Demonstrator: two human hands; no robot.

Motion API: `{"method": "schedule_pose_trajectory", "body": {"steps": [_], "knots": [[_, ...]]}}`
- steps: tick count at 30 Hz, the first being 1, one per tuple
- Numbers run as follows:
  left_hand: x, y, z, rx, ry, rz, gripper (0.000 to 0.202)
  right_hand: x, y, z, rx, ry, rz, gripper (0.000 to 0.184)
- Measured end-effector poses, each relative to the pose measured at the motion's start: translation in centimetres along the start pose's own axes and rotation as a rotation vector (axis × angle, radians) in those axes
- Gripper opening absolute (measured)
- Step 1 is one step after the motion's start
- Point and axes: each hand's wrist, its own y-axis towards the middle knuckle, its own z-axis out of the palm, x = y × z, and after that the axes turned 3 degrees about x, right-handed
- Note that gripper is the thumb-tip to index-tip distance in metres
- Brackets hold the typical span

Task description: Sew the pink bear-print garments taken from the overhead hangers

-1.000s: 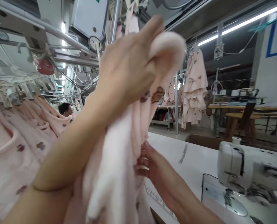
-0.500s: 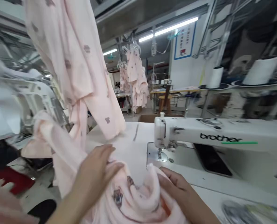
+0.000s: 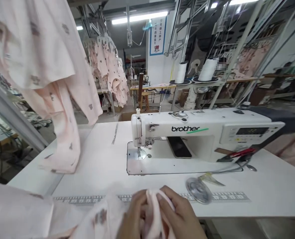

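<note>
Both my hands meet at the bottom centre over the near edge of the white table [image 3: 100, 166]. My left hand [image 3: 131, 215] and my right hand [image 3: 181, 215] pinch a fold of pale pink printed fabric [image 3: 153, 212] between them. The rest of that pink garment trails off to the left along the table edge [image 3: 25, 212]. A white Brother sewing machine [image 3: 199, 132] stands behind my hands, its needle [image 3: 139, 151] at the left end.
Pink garments hang at upper left [image 3: 45, 66], one drooping onto the table. More hang on a rack [image 3: 107, 66] farther back. Scissors [image 3: 204, 186] lie on a printed ruler strip right of my hands. Thread cones [image 3: 181, 71] stand behind the machine.
My view has swung right toward the sewing machine. My hands brought the pink fabric down from overhead to the table's near edge and closed together on it.
</note>
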Motion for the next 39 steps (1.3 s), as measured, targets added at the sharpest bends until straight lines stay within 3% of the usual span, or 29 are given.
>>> {"method": "schedule_pose_trajectory", "body": {"steps": [4, 7, 11, 14, 16, 18, 20, 23, 29, 32, 35, 37, 39], "knots": [[-0.3, 1.5, -3.0, -0.101, 0.135, 0.090, 0.027, 0.3, 1.0, 1.1, -0.036, -0.053, -0.051, 0.038], [-1.5, 2.1, -4.9, -0.066, 0.059, -0.005, 0.027, 0.5, 1.0, 1.5, 0.003, -0.063, -0.081, 0.037], [-2.9, 2.5, -5.3, 0.028, -0.005, -0.140, 0.016, 0.3, 0.8, 0.9, 0.051, -0.056, -0.101, 0.037], [-3.3, 2.9, -5.3, 0.044, 0.050, -0.090, 0.015, 0.8, 0.8, -0.5, 0.043, -0.028, -0.218, 0.033], [-3.5, 3.2, -5.3, 0.113, 0.060, -0.039, 0.021, 1.5, 1.1, -1.4, 0.033, 0.001, -0.286, 0.025], [-3.6, 3.5, -5.3, 0.160, 0.080, -0.013, 0.022, 2.2, 1.6, -1.9, 0.085, 0.015, -0.310, 0.028], [-3.5, 3.6, -5.1, 0.101, 0.107, -0.041, 0.017, 2.6, 2.1, -1.8, 0.153, 0.020, -0.262, 0.025], [-3.1, 3.6, -4.7, -0.003, 0.133, -0.104, 0.012, 2.3, 2.4, -1.3, 0.152, 0.047, -0.143, 0.011], [-2.4, 3.8, -5.3, 0.161, 0.175, 0.018, 0.021, 1.6, 2.5, -1.9, 0.298, 0.113, -0.069, 0.014], [-1.9, 3.7, -5.7, 0.203, 0.157, 0.154, 0.022, 1.7, 3.7, -2.4, 0.489, 0.303, 0.016, 0.019], [-1.4, 3.4, -5.6, 0.096, 0.134, 0.256, 0.021, 1.0, 5.4, -1.4, 0.713, 0.564, 0.160, 0.025], [-1.1, 3.2, -5.3, 0.020, 0.115, 0.266, 0.021, 0.3, 6.2, -0.2, 0.752, 0.718, 0.243, 0.026], [-0.8, 3.1, -5.1, -0.009, 0.076, 0.260, 0.020, -0.2, 6.4, 0.8, 0.710, 0.835, 0.289, 0.026]]}}
